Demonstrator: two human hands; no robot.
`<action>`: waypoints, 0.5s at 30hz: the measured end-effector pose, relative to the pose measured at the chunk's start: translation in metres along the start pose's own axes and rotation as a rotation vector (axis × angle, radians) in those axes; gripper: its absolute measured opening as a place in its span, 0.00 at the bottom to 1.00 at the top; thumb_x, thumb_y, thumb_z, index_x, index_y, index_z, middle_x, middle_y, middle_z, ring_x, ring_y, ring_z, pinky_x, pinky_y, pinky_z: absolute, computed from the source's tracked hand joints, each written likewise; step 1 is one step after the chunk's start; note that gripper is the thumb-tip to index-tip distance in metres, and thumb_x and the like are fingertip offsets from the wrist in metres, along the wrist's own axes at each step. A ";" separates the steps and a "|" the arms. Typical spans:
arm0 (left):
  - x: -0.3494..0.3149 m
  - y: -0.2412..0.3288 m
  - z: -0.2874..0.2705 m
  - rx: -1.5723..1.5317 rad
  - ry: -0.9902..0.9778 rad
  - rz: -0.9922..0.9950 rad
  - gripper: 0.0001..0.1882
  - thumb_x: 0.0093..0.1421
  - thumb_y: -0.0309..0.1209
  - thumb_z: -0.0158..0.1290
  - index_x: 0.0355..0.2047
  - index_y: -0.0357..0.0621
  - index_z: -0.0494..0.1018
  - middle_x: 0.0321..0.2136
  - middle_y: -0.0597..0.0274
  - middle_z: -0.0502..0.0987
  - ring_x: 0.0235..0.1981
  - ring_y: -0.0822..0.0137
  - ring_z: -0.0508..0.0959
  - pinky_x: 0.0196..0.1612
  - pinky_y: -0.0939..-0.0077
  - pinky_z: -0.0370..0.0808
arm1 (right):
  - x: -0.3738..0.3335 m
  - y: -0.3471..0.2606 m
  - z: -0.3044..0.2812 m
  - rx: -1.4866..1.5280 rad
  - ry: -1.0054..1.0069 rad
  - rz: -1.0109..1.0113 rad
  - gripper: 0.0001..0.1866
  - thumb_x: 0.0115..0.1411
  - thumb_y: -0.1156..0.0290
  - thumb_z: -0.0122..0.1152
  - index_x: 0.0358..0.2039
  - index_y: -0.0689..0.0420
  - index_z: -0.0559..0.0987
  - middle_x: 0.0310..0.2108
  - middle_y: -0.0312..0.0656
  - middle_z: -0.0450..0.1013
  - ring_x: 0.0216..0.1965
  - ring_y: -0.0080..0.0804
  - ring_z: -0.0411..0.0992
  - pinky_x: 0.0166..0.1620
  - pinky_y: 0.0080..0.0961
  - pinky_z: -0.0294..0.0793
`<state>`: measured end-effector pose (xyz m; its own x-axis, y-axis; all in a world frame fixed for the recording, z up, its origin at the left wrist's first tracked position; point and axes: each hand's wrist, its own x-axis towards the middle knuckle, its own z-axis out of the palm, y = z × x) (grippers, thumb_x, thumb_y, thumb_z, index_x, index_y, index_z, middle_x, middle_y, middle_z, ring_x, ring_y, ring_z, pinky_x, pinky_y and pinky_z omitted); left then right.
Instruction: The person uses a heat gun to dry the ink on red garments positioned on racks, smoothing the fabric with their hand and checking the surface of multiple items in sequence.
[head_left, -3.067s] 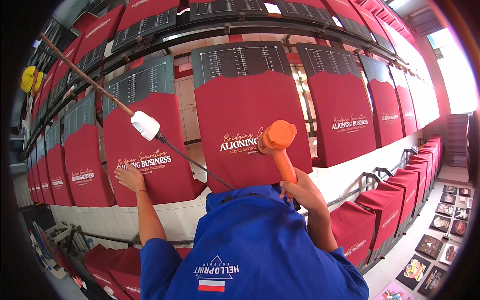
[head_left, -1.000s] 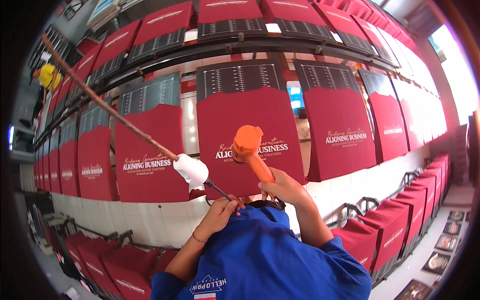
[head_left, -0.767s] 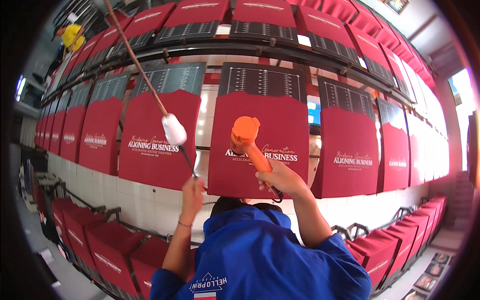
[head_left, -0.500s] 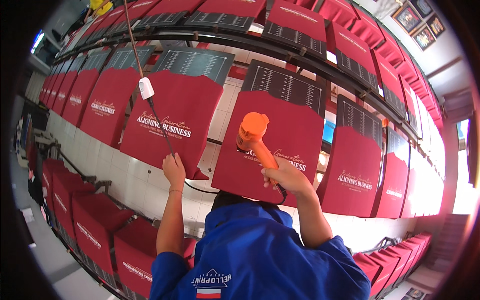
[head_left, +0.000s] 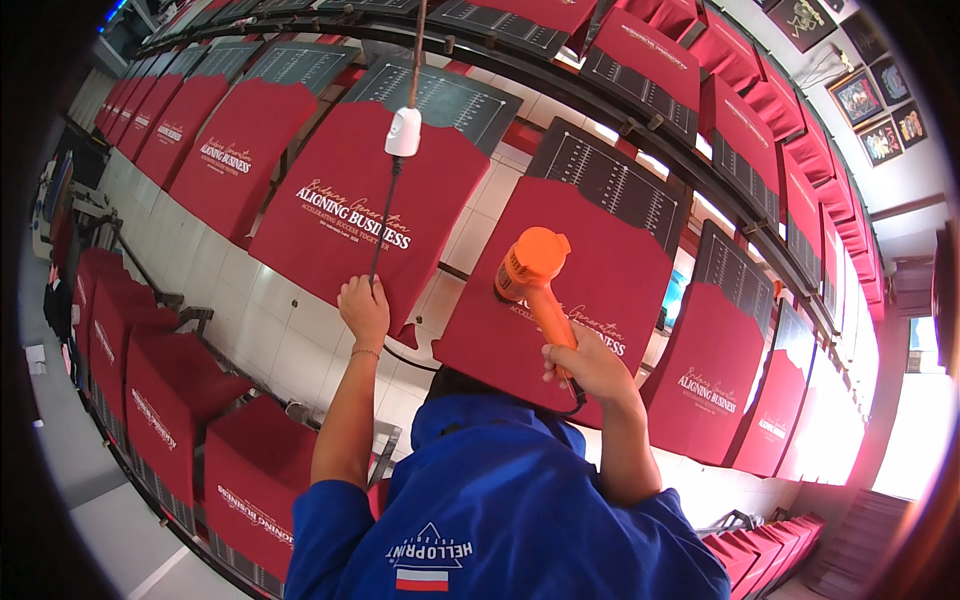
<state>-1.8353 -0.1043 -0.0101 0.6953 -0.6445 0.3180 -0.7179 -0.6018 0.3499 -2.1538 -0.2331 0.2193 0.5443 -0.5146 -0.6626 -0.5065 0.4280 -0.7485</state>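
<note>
My right hand is wrapped round the handle of an orange hair dryer. Its round head is over the printed red shirt in front of me, hiding part of the white lettering. To the left, my left hand is closed on a black power cord, in front of the lower edge of another red shirt. That cord runs up to a white socket on a brown hanging cable. Another stretch of cord curves below my left hand toward my body.
Red shirts lie on dark boards with white ruler marks in long rows on both sides. A dark metal rail runs behind the nearest row. More shirt-covered boards stand at lower left. Framed pictures hang at upper right.
The view has shifted, and the socket with its hanging cable appears further right. My left hand sits slightly higher. Both hands keep their grips, and the dryer stays over the same shirt.
</note>
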 end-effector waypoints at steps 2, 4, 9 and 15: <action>-0.001 -0.002 0.002 0.002 0.016 0.004 0.15 0.67 0.36 0.48 0.28 0.38 0.74 0.29 0.53 0.74 0.35 0.49 0.73 0.40 0.53 0.68 | 0.002 0.003 0.001 0.004 -0.003 -0.005 0.18 0.63 0.69 0.58 0.50 0.65 0.70 0.27 0.37 0.74 0.27 0.22 0.75 0.26 0.19 0.72; -0.001 -0.004 0.004 0.000 0.025 0.004 0.15 0.67 0.36 0.47 0.28 0.39 0.74 0.29 0.54 0.74 0.35 0.49 0.73 0.40 0.53 0.68 | 0.003 0.004 0.002 0.009 -0.007 -0.009 0.18 0.63 0.69 0.57 0.50 0.65 0.70 0.27 0.37 0.74 0.27 0.22 0.75 0.27 0.19 0.72; 0.000 -0.002 0.002 -0.003 0.007 -0.013 0.15 0.67 0.36 0.47 0.28 0.39 0.74 0.29 0.54 0.74 0.35 0.50 0.73 0.40 0.53 0.68 | 0.006 0.007 0.003 -0.006 0.000 -0.015 0.18 0.63 0.68 0.57 0.51 0.64 0.70 0.28 0.37 0.74 0.28 0.22 0.76 0.27 0.19 0.73; -0.001 -0.007 0.006 0.026 0.046 0.012 0.13 0.66 0.35 0.50 0.28 0.41 0.75 0.28 0.57 0.74 0.34 0.53 0.74 0.39 0.55 0.68 | 0.006 0.006 0.005 -0.017 0.066 -0.029 0.18 0.63 0.67 0.58 0.50 0.63 0.70 0.29 0.36 0.73 0.29 0.22 0.76 0.28 0.20 0.74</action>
<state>-1.8316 -0.1022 -0.0187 0.6872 -0.6295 0.3626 -0.7263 -0.6066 0.3232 -2.1501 -0.2297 0.2109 0.5136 -0.5747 -0.6371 -0.5030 0.3999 -0.7662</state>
